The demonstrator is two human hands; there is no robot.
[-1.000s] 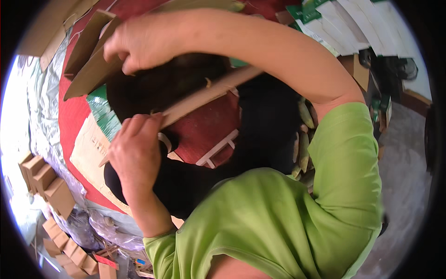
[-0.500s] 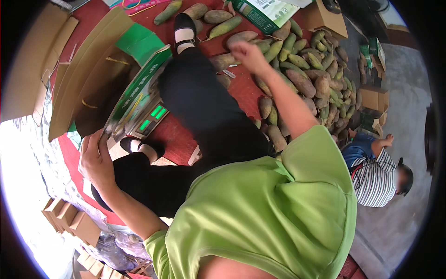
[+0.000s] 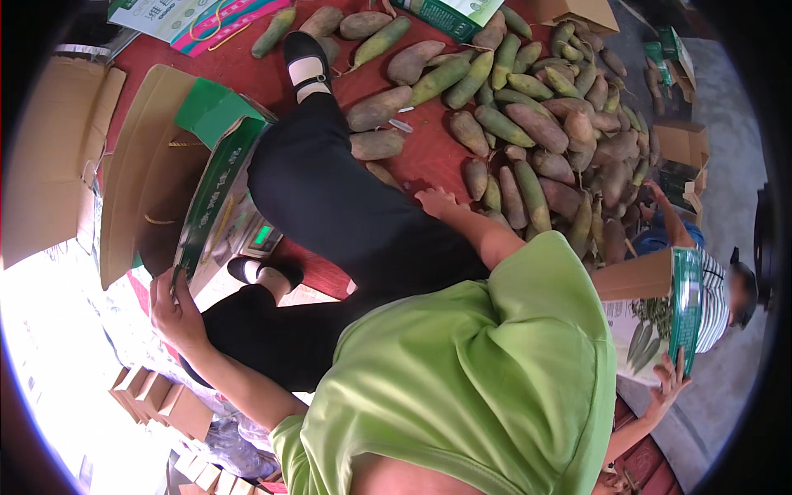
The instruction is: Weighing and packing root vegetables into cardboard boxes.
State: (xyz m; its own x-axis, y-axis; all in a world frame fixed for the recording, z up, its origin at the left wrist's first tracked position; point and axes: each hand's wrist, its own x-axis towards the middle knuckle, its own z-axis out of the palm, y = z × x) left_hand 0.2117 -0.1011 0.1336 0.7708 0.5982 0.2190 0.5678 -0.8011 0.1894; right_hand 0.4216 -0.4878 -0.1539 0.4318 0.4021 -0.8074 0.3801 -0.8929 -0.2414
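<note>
Left hand (image 3: 175, 307) fingers gripping the green box (image 3: 216, 191) flap edge; right hand (image 3: 436, 200) spread flat, empty (beside the yams (image 3: 528, 124)).

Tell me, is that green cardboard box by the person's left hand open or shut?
Open. The green cardboard box has its brown flaps spread wide, showing a bare inside. The left hand grips its near edge.
</note>
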